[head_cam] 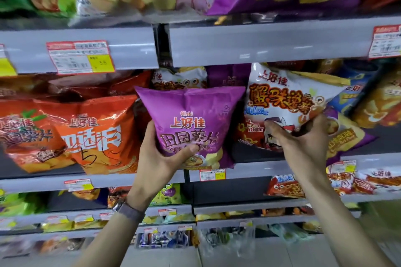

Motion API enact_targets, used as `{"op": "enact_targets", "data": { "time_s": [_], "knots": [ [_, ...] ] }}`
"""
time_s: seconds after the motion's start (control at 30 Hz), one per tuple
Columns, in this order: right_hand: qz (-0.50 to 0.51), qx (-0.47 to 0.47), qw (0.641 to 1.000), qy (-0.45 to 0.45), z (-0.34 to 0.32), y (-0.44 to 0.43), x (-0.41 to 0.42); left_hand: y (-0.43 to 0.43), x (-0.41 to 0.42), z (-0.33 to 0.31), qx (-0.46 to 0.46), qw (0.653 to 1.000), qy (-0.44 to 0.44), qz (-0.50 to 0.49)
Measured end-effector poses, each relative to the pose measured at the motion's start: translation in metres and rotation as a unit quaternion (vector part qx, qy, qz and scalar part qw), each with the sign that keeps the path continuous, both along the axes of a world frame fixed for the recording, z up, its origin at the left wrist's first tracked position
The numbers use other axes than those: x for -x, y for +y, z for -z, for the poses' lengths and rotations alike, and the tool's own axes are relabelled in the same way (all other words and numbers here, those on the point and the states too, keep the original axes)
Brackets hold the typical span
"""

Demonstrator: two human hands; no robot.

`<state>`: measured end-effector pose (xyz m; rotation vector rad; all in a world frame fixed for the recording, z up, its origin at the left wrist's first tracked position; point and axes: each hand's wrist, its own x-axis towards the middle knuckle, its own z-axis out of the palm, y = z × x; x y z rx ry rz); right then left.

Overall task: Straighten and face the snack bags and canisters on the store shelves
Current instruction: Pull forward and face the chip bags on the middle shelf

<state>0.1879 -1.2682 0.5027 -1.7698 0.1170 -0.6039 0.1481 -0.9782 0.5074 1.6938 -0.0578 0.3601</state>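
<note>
As both hands work the middle shelf (256, 168), a purple snack bag (191, 123) stands upright at frame centre.

The left hand (161, 156) has its grip closed on the bag's lower edge; at 3 o'clock, the right hand (303, 136) pinches a tilted white bag (282, 102). Orange bags (95, 134) lie at 9 o'clock.

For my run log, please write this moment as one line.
left hand: holds purple bag | right hand: grips white bag | white bag: tilted | shelf: middle
</note>
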Motion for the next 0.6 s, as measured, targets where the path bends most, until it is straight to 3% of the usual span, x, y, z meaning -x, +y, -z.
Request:
{"op": "enact_targets", "data": {
  "time_s": [0.3, 0.6],
  "knots": [
    [-0.087, -0.045, 0.994, 0.041, 0.009, 0.048, 0.012, 0.030, 0.045, 0.004, 0.024, 0.999, 0.013, 0.044],
    [-0.120, 0.031, 0.984, 0.128, 0.014, 0.139, 0.007, 0.082, 0.092, 0.019, 0.029, 0.998, 0.047, 0.028]
  ]
}}
